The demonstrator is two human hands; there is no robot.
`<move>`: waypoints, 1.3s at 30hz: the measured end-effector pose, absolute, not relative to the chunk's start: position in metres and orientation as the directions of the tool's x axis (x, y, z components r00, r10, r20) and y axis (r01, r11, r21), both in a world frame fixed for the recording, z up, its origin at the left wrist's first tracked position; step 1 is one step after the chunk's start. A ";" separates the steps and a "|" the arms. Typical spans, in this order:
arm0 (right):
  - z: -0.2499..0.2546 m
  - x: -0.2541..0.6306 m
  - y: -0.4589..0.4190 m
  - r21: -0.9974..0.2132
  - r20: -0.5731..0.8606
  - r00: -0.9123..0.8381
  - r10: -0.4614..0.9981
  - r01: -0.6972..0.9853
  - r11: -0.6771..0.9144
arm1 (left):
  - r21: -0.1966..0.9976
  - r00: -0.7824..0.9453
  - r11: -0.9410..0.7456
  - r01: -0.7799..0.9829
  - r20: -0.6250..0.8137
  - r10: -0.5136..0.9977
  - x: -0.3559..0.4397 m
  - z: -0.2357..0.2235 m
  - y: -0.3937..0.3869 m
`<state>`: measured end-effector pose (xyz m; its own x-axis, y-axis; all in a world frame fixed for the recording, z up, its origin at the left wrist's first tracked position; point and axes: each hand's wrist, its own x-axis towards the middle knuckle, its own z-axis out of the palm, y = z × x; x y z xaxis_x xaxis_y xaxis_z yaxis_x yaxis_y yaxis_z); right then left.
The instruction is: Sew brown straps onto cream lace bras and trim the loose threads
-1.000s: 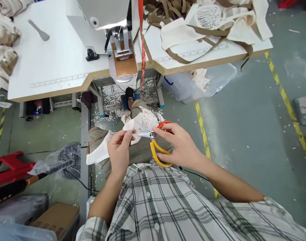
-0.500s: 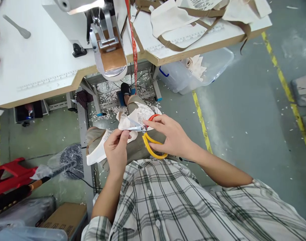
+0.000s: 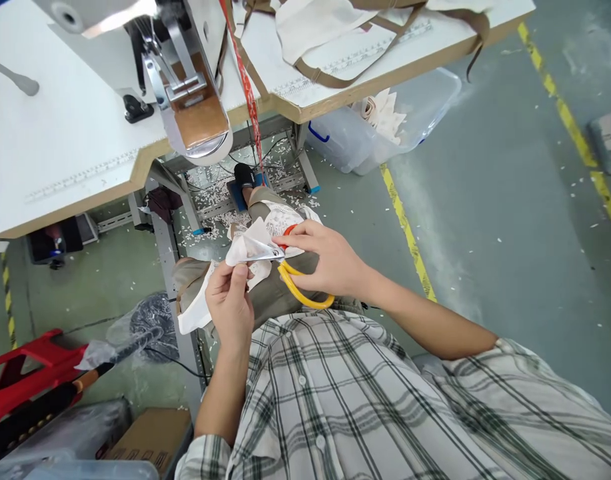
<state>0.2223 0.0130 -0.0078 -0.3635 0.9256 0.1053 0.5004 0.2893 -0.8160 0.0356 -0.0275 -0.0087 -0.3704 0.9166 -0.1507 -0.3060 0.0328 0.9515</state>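
Observation:
My right hand [image 3: 330, 257] is closed around the handles of a pair of scissors [image 3: 305, 293], one handle yellow and the other red. The metal blades point left and lie at the white lace fabric piece [image 3: 253, 241], close to my left fingertips. With thumb and fingers pinched, my left hand [image 3: 230, 297] holds the edge of that fabric. More of the white fabric [image 3: 198, 313] drapes over my lap, with lace parts [image 3: 281, 219] over the knee. The exact spot where the blades meet the cloth is too small to make out.
Ahead stands a sewing machine [image 3: 198, 123] on a white table [image 3: 75, 153] with a notched edge. White pieces with brown straps [image 3: 325, 33] lie on its right part. Below is a clear plastic bin [image 3: 365, 143]. A red frame [image 3: 30, 373] and a cardboard box [image 3: 150, 440] are at left.
The scissor blades, spread apart before, have come together. My right hand has moved slightly left and up. The camera view has shifted, so the table sits further left.

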 end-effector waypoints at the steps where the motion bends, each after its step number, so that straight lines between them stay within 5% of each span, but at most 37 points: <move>1: -0.008 0.222 0.013 -0.820 0.087 -0.357 0.930 0.504 0.271 | 0.950 -0.375 0.034 -0.309 -0.155 0.914 0.036 -0.009 -0.027; 13: -0.011 0.216 0.012 -0.833 0.078 -0.378 0.923 0.483 0.268 | 0.964 -0.372 0.056 -0.260 -0.154 0.915 0.033 -0.013 -0.032; 28: -0.011 0.213 0.007 -0.866 -0.007 -0.389 0.921 0.464 0.189 | 1.000 -0.383 0.027 0.013 -0.020 0.923 0.034 -0.021 -0.037; 39: -0.023 0.269 0.029 -0.767 -0.002 -0.223 0.975 0.625 0.142 | 0.884 -0.318 0.278 -0.375 -0.404 0.857 0.026 -0.008 -0.035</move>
